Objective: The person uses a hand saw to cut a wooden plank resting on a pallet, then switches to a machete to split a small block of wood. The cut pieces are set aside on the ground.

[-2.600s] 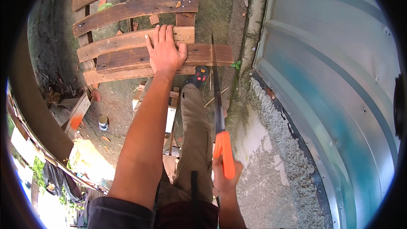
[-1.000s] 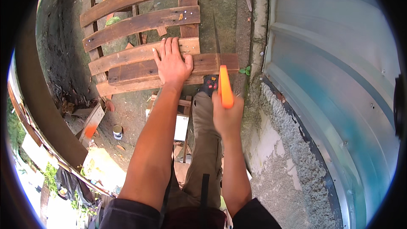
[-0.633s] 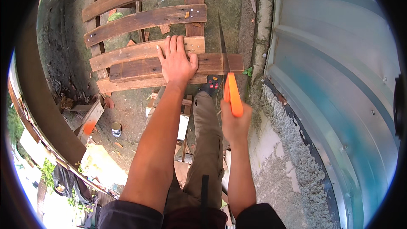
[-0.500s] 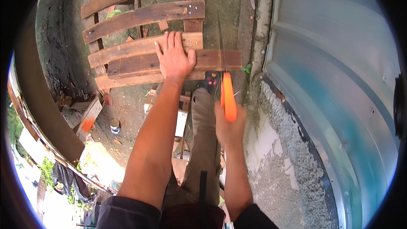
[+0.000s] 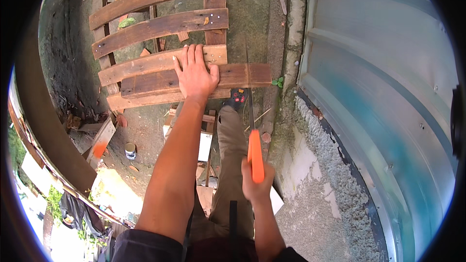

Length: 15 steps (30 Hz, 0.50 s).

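while left hand [image 5: 195, 74] lies flat on weathered slatted pallet [image 5: 160, 63]; right hand [image 5: 256, 184] grips orange-handled saw [image 5: 253, 131]

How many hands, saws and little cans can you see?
Hands: 2, left hand flat on the wooden pallet, right hand gripping the saw
Saws: 1, orange-handled saw
Little cans: 1, small can
Total: 4

The left hand [image 5: 195, 73] presses flat on a slatted wooden pallet [image 5: 160, 60] lying on the dirt ground [image 5: 145, 131]. The right hand [image 5: 256, 184] grips the orange handle of a handsaw [image 5: 253, 131], its blade crossing the nearest plank [image 5: 242, 75]. A corrugated metal wall [image 5: 378, 77] stands to the right.
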Motion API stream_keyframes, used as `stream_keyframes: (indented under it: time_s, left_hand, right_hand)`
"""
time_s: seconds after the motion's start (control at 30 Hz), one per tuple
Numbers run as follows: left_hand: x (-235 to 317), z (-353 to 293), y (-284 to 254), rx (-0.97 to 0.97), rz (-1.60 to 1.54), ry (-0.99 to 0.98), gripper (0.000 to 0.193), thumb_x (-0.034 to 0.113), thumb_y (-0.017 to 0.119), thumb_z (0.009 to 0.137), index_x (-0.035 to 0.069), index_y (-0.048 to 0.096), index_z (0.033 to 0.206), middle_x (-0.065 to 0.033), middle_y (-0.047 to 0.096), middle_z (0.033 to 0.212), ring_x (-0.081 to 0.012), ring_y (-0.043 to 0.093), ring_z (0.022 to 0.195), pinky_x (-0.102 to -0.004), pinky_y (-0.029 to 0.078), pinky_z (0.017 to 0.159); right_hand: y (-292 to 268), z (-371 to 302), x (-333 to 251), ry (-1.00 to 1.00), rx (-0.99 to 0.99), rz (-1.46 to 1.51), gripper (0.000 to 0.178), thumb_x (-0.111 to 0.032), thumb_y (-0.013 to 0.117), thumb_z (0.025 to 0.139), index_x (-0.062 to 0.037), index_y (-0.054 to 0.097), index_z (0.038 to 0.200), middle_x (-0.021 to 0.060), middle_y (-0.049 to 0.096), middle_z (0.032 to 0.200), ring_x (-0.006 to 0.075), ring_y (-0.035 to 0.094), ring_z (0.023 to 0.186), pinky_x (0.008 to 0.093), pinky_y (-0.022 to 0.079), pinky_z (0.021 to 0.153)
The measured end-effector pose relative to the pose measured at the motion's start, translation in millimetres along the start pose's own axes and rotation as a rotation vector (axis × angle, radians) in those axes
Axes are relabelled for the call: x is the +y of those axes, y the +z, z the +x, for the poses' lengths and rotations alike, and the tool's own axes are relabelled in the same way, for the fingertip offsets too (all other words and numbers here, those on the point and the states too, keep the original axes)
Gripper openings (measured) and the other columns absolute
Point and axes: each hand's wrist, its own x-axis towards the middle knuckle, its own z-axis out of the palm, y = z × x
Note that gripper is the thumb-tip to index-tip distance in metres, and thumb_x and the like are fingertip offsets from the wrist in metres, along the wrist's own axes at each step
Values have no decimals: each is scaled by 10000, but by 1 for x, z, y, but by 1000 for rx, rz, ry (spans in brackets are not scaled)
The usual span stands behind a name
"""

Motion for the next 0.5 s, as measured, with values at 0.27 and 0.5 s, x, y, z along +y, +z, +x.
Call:
stream_keyframes:
  time_s: [0.27, 0.5]
  left_hand:
    - [-3, -11, 1, -3, 1, 18, 613, 285, 515, 866, 76, 483, 1441, -115, 481, 1508, -296, 338, 1492, -564, 187, 1241]
    - [-1, -4, 3, 55, -11, 11, 602, 288, 518, 871, 82, 488, 1436, -123, 496, 1490, -306, 362, 1474, -576, 196, 1233]
  right_hand:
    - [0, 61, -9, 91, -39, 198, 261, -102, 652, 897, 2, 543, 684, -21, 512, 580, 67, 453, 540, 311, 373, 496]
    - [-22, -43, -13, 42, -37, 40, 192, -72, 698, 838, -2, 590, 695, 90, 570, 569, 156, 596, 535, 332, 446, 536]
